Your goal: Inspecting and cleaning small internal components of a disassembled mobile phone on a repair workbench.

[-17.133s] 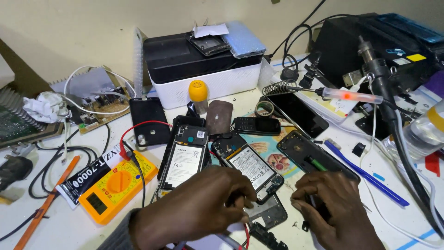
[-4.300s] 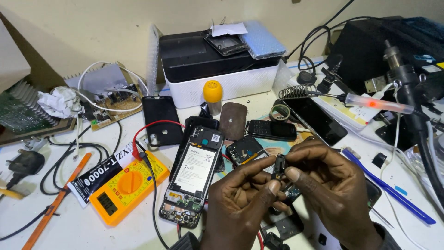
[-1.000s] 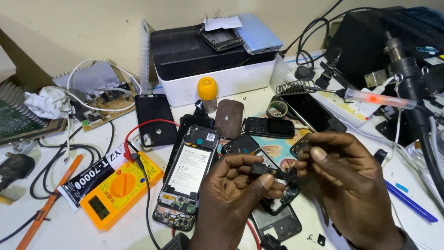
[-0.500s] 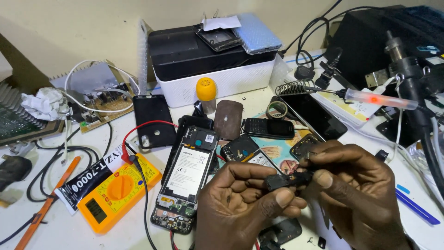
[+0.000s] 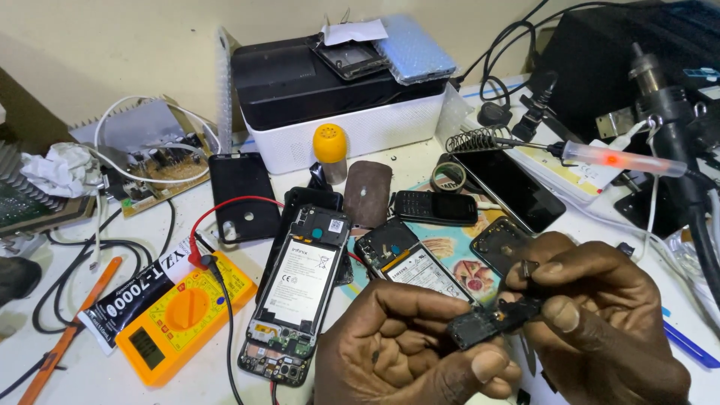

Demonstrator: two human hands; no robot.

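Both hands low at centre-right of frame, working one small part together. Left hand (image 5: 409,349) has its fingers curled and clenched on the left end of a small dark circuit board piece (image 5: 491,324), thumb pressed beneath it; right hand (image 5: 600,315) pinches the right end between thumb and forefinger, so both sets of fingers are grasping the same piece. Compared with half a second back, the piece sits a touch lower and more level, hands a bit closer to the camera; a second back the right hand was higher with the part tilted up. So it has been turned and brought down for a closer look or fit, my read only. The piece is held above the worktop (image 5: 45,375), not resting on it, just right of the opened smartphone (image 5: 300,292) with its back off, lying at lower centre. Second opened phone (image 5: 412,259) lies just above the left hand, partly hidden by it. Orange multimeter (image 5: 184,315) at lower left, red and black leads running off it. Small black keypad phone (image 5: 435,208) at centre, brown phone back cover (image 5: 371,193) beside it. Black-and-white box (image 5: 337,97) at top centre, yellow-capped bottle (image 5: 330,150) in front. Soldering iron (image 5: 600,157) with glowing orange handle at upper right, untouched. Blue pen (image 5: 690,349) at right edge.
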